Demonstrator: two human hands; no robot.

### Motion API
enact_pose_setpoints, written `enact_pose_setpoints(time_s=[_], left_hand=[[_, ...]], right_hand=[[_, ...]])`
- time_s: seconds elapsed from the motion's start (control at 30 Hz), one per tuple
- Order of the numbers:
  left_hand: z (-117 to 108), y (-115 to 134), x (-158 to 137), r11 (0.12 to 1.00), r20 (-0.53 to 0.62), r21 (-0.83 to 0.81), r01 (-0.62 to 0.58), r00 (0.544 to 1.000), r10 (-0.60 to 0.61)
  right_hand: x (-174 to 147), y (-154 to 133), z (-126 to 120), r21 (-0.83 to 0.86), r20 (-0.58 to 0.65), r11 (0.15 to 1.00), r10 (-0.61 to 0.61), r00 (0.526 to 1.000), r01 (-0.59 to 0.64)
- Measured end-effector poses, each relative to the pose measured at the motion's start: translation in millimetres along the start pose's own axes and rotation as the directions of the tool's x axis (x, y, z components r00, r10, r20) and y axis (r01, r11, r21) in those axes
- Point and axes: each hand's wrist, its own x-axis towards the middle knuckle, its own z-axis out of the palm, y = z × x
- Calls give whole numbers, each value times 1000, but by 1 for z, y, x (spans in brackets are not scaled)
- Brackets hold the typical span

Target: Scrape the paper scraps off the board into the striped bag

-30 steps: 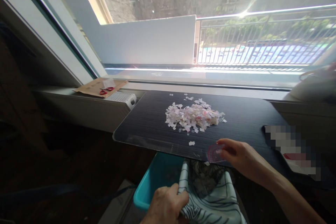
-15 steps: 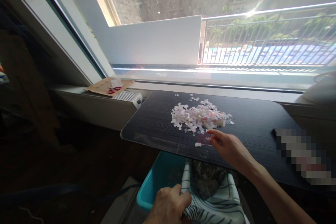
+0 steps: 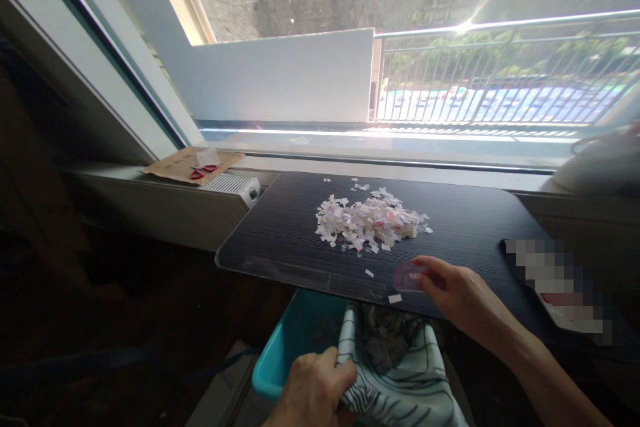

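Paper scraps (image 3: 367,217): heaped toward far side of dark table (image 3: 270,233), ctr.; two loose bits (image 3: 395,298) nr near edge, more down in striped cloth (image 3: 400,390) below. R hand (image 3: 457,287): thumb & fingertips pinching translucent pink plastic piece (image 3: 406,276), near side of table; contact w/ tabletop: can't tell. L hand (image 3: 316,383): fingers curled, gripping left rim of cloth, beside teal bin (image 3: 273,360). Risks: poss. spill past rim, due to sagging cloth or gap btwn cloth & table edge; poss. scatter of light bits, due to overly brisk push or draught; poss. strays into bin, due to drift left.
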Motion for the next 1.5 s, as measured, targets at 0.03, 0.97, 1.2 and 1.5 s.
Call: enact_pose_setpoints(time_s=[0.03, 0.97, 1.2, 1.5], left_hand=[[0, 0, 0, 1000, -1, 3, 5, 1000, -5], [-1, -9, -3, 999, 47, -38, 13, 999, -11], [-5, -7, 1, 997, 65, -73, -33, 997, 38], [-7, -7, 4, 998, 48, -41, -48, 998, 50]], right_hand=[[0, -1, 0, 11, 11, 1000, -10, 1000, 10], [17, -33, 20, 109, 19, 970, -221, 975, 218], [12, -35, 16, 132, 48, 976, -180, 982, 172], [10, -43, 12, 155, 116, 973, -187, 976, 169]])
